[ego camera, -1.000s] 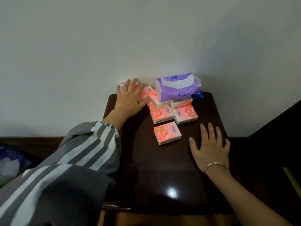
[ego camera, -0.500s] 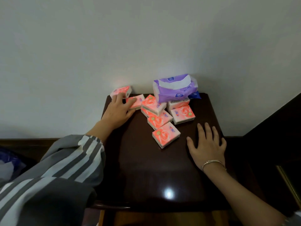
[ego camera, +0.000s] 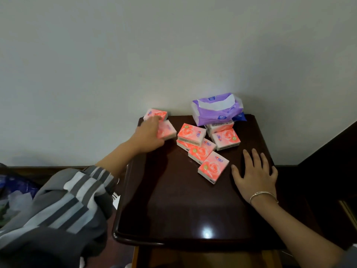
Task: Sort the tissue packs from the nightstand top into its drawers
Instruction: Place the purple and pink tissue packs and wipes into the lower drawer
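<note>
Several small pink tissue packs (ego camera: 213, 168) lie clustered at the back of the dark nightstand top (ego camera: 183, 206), and a large purple tissue pack (ego camera: 216, 110) rests on top of the rear ones. Another pink pack (ego camera: 156, 114) sits alone at the back left corner. Just in front of it, my left hand (ego camera: 147, 135) grips a pink tissue pack (ego camera: 168, 130), covering its left part. On the right side, beside the nearest pack, my right hand (ego camera: 255, 175) lies flat on the top with fingers spread. The drawers are out of sight below the front edge.
A blue pack (ego camera: 240, 117) peeks out behind the purple one. A pale wall stands directly behind the nightstand. Dark furniture (ego camera: 328, 163) rises at the right. A blue bag with white paper (ego camera: 13, 192) lies on the floor at the left.
My left hand has pulled back and to the left, drawing one pink pack away from the cluster and uncovering the pack at the back left corner. My right hand has stayed flat in place.
</note>
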